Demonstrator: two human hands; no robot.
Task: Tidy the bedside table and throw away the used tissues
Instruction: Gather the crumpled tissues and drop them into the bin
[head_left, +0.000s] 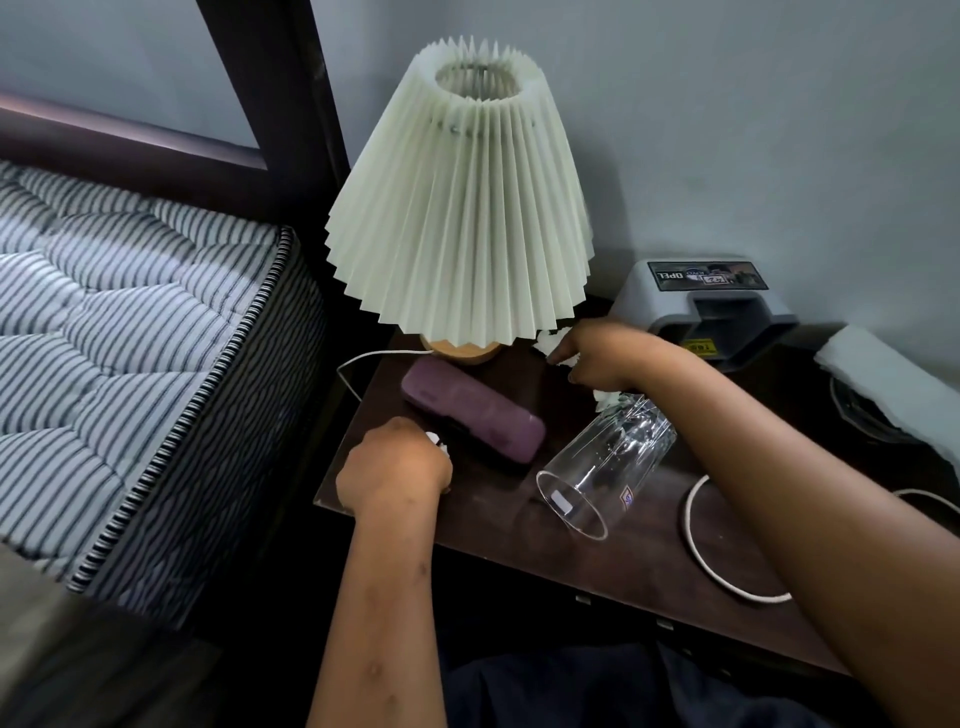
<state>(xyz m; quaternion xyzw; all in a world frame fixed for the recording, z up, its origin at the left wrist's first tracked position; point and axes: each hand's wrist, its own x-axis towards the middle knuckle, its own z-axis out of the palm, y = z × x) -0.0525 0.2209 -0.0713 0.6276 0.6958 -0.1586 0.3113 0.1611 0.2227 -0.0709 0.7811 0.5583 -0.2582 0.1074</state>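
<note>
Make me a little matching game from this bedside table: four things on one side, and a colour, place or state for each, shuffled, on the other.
Things:
1 lampshade
2 case
3 glass
4 tissue

Descriptions:
a clear, lying on its side
b purple
c gripped in the right hand
d pale and pleated

Pairs: 1-d, 2-b, 3-a, 4-c

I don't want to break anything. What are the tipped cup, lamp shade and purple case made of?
The cup looks like clear, shiny glass: the table shows through it. The lamp shade seems matte pleated paper or fabric; its sharp folds fit either. The purple case looks matte, maybe plastic or faux leather.
</note>
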